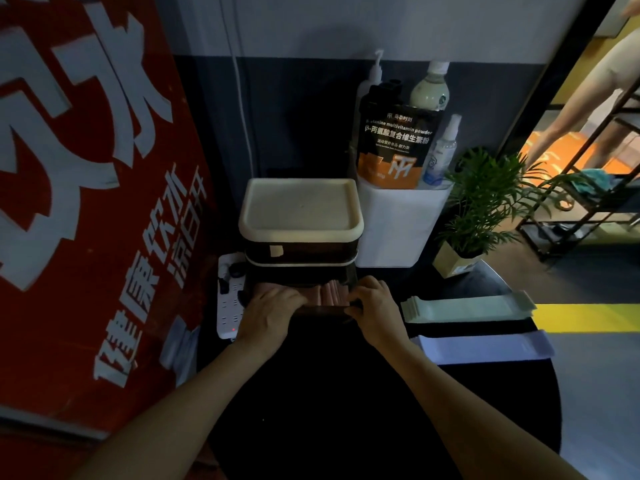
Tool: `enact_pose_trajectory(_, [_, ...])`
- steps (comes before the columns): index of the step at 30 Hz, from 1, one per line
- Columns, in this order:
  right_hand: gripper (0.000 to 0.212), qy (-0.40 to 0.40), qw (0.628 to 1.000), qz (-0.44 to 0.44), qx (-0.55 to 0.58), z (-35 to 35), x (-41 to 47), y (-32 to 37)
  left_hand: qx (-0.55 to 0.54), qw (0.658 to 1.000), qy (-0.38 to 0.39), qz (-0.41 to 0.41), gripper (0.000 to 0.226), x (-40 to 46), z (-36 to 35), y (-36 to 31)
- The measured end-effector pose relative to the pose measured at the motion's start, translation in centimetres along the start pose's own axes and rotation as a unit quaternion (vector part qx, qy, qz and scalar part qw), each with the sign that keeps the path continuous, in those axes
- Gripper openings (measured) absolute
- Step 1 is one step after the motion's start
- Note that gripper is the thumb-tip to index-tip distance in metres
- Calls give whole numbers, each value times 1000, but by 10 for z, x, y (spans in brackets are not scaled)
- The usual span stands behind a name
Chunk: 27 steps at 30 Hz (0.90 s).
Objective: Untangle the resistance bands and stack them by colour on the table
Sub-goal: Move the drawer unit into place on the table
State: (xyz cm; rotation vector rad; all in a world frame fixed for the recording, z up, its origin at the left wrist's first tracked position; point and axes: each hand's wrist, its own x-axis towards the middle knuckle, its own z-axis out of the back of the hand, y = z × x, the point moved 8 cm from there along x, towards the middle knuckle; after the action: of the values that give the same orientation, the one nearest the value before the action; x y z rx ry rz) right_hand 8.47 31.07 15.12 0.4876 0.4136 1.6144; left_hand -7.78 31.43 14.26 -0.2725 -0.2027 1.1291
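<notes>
Head view: both hands are at the open bottom drawer (332, 311) of the small drawer unit (300, 216), at 12 o'clock on the dark worktop (346, 393). Left hand (268, 313) rests its fingers on the pinkish bands (329, 292) inside; right hand (375, 306) curls fingers over the drawer front. Green stack (467, 306) and lilac stack (485, 348) sit at 3 o'clock. Looks like pink comes out next. Too dim to see tangles or an actual pinch
</notes>
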Motion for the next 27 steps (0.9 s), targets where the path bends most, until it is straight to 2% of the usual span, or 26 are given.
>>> enact_pose_trajectory(3, [7,-9,1000,-7,7,1,10,-2,6,998,-57,28,27,4,15,13])
enact_pose_trajectory(4, [6,-13,1000,-10,10,1,13,-3,8,997,-69,39,23,5,19,18])
enact_pose_trajectory(8, [10,-36,999,-26,21,2,25,-7,-27,990,-93,102,27,3,33,47])
enact_pose_trajectory(11, [28,-67,994,-71,42,3,32,-20,-66,973,-144,167,52,-1,39,74])
enact_pose_trajectory(13, [39,-58,991,-109,48,0,36,-30,-101,960,-167,203,65,-1,40,87])
enact_pose_trajectory(15, [47,-27,992,-123,32,-8,42,-38,-140,954,-155,216,69,5,37,94])
enact_pose_trajectory(18, [52,7,992,-126,11,-15,53,-42,-183,949,-125,224,71,15,32,105])
enact_pose_trajectory(20, [49,15,992,-129,6,-18,61,-44,-198,947,-135,215,75,20,35,108])
enact_pose_trajectory(24, [47,10,991,-134,18,-19,75,-46,-246,941,-127,197,56,32,32,100])
enact_pose_trajectory(27, [45,-11,990,-136,35,-19,81,-47,-292,919,-157,212,49,37,26,112])
